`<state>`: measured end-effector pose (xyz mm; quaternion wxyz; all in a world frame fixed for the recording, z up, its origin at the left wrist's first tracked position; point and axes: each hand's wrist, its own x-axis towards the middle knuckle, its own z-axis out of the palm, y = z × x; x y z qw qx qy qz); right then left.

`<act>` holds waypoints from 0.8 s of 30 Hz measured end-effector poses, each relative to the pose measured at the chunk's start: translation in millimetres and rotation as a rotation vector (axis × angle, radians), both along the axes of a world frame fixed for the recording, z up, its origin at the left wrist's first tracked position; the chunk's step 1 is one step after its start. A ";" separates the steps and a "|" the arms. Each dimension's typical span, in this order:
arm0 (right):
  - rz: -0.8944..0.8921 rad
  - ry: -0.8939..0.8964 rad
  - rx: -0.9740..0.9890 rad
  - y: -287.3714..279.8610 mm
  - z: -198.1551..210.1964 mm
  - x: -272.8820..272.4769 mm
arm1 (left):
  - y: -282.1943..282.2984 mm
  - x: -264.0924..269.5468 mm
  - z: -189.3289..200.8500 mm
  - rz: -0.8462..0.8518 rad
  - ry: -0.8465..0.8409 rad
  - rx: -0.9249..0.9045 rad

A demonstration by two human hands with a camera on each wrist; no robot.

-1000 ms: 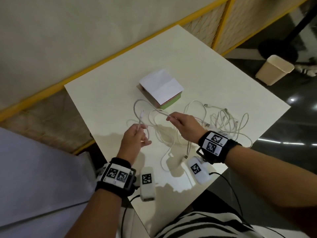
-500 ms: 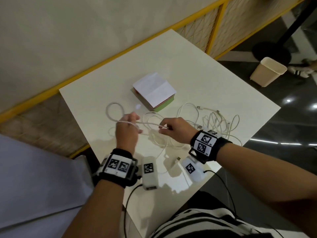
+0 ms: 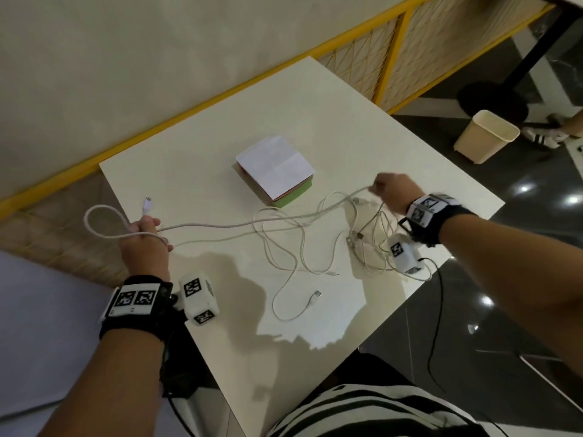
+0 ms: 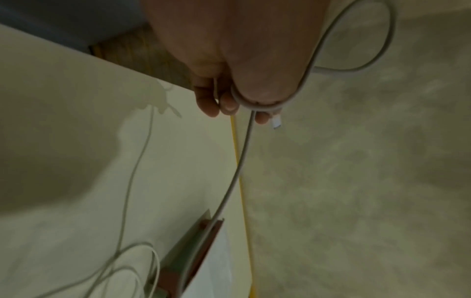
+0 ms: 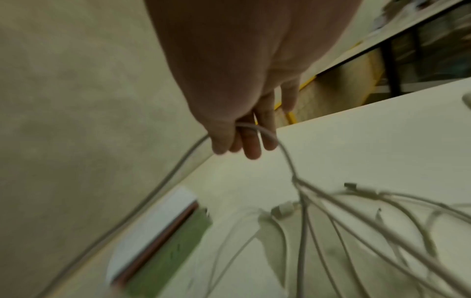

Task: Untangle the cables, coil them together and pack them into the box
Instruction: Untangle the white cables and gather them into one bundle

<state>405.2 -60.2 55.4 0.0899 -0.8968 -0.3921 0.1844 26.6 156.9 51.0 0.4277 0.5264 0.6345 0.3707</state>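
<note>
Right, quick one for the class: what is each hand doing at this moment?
Left hand: grips a looped white cable near its plug.
Right hand: grips the same cable, lifted above the table.

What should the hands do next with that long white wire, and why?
Probably feed another loop into the left hand. It already holds one loop of the white cable with its plug end sticking up, while the right hand pulls the same cable out of the tangle on the table. The box waits nearby.
</note>
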 end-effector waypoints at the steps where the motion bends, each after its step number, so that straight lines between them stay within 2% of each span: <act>1: -0.090 0.051 0.088 -2.4 6.2 11.6 | 2.0 -4.1 -4.3 0.003 0.012 -0.015; 4: -0.248 0.116 0.291 -5.5 22.7 38.3 | -0.2 -5.7 -14.9 -0.017 0.063 -0.041; 6: -0.258 0.073 0.364 -7.7 32.0 50.2 | -2.8 -4.0 -20.6 -0.020 0.085 -0.053; 8: -0.228 -0.018 0.349 -13.3 40.0 61.3 | -1.2 -6.4 -24.9 0.005 0.103 -0.056; 11: -0.229 -0.110 0.247 -24.9 42.0 77.4 | 4.9 -13.7 -34.9 0.032 0.175 -0.043; 15: -0.238 -0.005 0.090 -37.2 19.0 85.4 | -20.8 3.9 -40.3 -0.207 0.279 0.025; 19: -0.112 0.018 -0.174 -52.5 -9.9 81.5 | -45.8 24.5 -41.8 -0.307 0.234 -0.028; 22: -0.074 0.109 -0.330 -66.7 -34.1 81.3 | -53.5 15.6 -42.0 -0.461 0.229 -0.046; 24: -0.095 0.102 -0.369 -72.4 -45.3 81.4 | -55.2 1.4 -45.5 -0.566 0.305 -0.050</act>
